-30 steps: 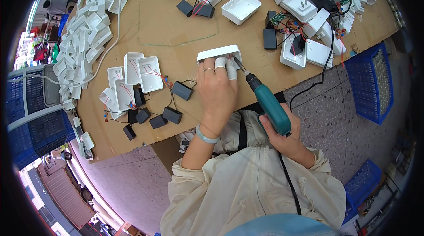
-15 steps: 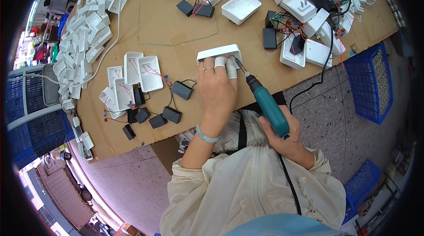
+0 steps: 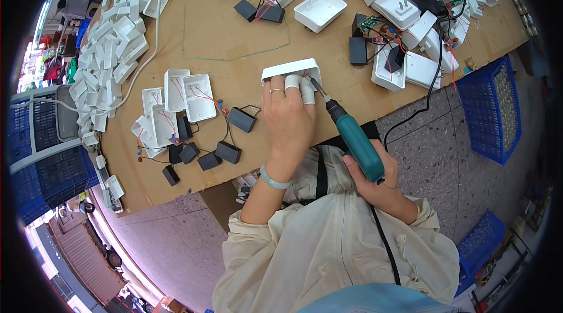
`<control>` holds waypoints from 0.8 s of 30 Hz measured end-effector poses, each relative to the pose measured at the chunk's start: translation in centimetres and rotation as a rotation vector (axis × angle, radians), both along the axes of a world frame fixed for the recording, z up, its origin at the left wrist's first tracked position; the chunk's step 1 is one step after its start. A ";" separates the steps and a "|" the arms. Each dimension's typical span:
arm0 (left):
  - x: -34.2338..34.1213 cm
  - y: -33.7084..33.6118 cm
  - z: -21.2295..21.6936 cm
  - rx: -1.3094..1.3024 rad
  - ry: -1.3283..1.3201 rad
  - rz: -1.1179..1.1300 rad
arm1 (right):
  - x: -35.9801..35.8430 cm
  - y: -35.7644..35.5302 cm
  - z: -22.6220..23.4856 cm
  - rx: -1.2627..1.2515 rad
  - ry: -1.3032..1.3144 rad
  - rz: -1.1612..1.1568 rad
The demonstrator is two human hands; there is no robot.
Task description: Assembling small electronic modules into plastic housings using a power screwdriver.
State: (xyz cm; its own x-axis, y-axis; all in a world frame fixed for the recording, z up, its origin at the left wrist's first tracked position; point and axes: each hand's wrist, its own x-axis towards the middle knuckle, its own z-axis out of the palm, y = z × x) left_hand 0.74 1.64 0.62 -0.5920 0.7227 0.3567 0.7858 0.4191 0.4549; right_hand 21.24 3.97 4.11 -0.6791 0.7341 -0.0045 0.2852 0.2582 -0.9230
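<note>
My left hand (image 3: 288,116), with white covers on two of its digits, grips a white plastic case (image 3: 291,68) on the cardboard-topped table. Its fingertips reach inside the case, and what they pinch there is hidden. A bit of red wire shows at the case's right end. In my right hand (image 3: 384,187) is a corded teal soldering iron (image 3: 362,148), held by its rear body. The slim metal tip slants up to the case, beside my covered fingers; contact is too small to make out.
Open white cases (image 3: 199,97) with red wires and black blocks (image 3: 227,152) lie on the left. White housings (image 3: 120,49) are heaped far left, more plug housings (image 3: 397,11) at right. An unoccupied-looking white shell (image 3: 320,11) sits ahead. Blue crates (image 3: 489,111) stand beyond the table's right edge.
The soldering iron's tip has shifted very slightly to the left. Both hands and the case hold their places.
</note>
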 end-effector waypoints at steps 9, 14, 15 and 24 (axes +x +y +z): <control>0.1 0.1 0.1 -0.009 -0.026 0.007 | 1.4 0.0 0.6 0.033 0.059 -0.035; 0.0 0.1 0.0 -0.003 -0.013 0.003 | 3.4 -0.6 -0.6 -0.273 0.033 -0.123; 0.0 0.1 0.1 -0.004 -0.018 0.006 | 3.6 -0.6 -0.7 -0.273 0.035 -0.122; 0.1 0.2 0.6 0.031 -0.002 -0.014 | 4.4 0.3 -1.4 -0.194 0.213 -0.048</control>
